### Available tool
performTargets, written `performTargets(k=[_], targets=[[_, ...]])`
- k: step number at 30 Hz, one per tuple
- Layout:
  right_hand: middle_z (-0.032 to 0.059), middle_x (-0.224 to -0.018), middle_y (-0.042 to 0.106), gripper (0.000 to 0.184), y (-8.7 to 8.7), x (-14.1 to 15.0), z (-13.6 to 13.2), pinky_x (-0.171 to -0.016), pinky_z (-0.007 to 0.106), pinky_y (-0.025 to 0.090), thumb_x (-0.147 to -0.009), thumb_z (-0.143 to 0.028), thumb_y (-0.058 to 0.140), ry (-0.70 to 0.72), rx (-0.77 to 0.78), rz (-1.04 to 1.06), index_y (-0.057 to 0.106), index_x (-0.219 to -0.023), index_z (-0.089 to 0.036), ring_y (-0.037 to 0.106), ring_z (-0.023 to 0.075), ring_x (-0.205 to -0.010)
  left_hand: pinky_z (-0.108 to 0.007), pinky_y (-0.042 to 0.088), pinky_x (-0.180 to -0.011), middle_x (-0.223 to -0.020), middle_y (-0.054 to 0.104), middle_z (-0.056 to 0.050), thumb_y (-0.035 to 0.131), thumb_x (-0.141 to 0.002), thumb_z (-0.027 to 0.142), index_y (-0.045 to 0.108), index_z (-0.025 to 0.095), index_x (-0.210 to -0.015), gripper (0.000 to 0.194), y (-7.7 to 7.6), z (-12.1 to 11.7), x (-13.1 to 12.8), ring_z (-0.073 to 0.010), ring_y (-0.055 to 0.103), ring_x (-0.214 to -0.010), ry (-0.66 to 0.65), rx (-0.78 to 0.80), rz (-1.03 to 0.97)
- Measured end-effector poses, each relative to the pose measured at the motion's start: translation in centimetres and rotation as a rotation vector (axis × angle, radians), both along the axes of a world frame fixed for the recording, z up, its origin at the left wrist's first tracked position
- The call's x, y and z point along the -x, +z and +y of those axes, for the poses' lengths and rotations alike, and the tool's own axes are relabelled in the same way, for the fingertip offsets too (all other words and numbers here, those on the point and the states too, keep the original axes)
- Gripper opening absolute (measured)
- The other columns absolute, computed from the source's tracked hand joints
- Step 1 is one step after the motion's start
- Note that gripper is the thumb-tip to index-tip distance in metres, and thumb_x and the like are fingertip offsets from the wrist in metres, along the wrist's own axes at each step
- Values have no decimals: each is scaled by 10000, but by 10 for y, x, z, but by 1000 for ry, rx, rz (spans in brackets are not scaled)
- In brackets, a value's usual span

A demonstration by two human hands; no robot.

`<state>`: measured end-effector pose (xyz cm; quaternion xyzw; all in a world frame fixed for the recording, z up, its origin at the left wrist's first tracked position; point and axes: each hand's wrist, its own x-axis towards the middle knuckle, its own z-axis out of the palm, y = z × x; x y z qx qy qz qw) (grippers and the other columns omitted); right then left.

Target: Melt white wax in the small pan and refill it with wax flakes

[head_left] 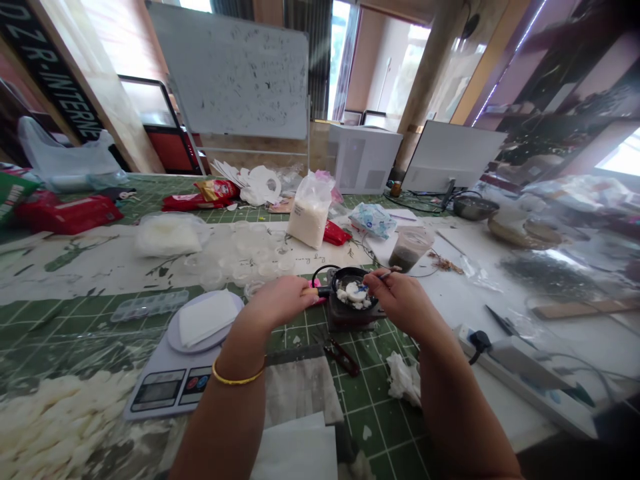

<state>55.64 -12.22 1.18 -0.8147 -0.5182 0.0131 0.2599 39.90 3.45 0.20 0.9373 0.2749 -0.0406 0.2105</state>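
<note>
Head view: left grip (281, 300) holds black pan (345, 275) by handle (324, 292), at pan's nine o'clock; right grip (401, 292) pinches thin tool (385, 275), pan's two o'clock; white chunks (354, 293) inside.

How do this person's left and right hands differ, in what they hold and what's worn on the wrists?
The left hand grips the handle of the small black pan, while the right hand holds a thin tool at the pan's other side.
The left wrist wears a gold-coloured bangle; the right shows none.
Both hands are bare, with fingers closed.
</note>
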Motion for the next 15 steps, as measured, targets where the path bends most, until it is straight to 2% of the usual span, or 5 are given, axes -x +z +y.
performTargets(k=[6, 10, 13, 15], targets=[[9, -684, 650, 302, 5, 2, -6, -584, 249, 371, -855, -419, 403, -56, -80, 44, 617, -868, -207, 571, 151, -625, -263, 288, -512, -720, 602, -40, 343, -805, 500, 546, 185, -680, 395, -1, 1, 1, -164, 506, -627, -17, -13, 1], [0, -641, 619, 385, 9, 4, -10, -577, 243, 372, -861, -488, 358, -50, -113, 105, 619, -806, -210, 561, 144, -609, -262, 298, -525, -737, 608, -39, 333, -814, 485, 550, 191, -686, 388, 0, 0, 1, -166, 511, -641, -21, -7, 7], [5, -615, 589, 479, 12, 2, -12, -575, 238, 375, -899, -461, 249, -75, -164, 140, 634, -757, -213, 560, 142, -614, -262, 301, -527, -743, 609, -36, 328, -814, 492, 552, 199, -690, 389, 1, -1, 1, -166, 501, -634, -8, -15, 18], [7, -610, 584, 452, 11, 1, -12, -583, 244, 375, -899, -441, 260, -117, -196, 98, 629, -771, -214, 560, 147, -617, -262, 300, -524, -742, 608, -33, 326, -813, 493, 551, 203, -689, 387, 2, -1, 1, -165, 494, -628, -4, -16, 21]])
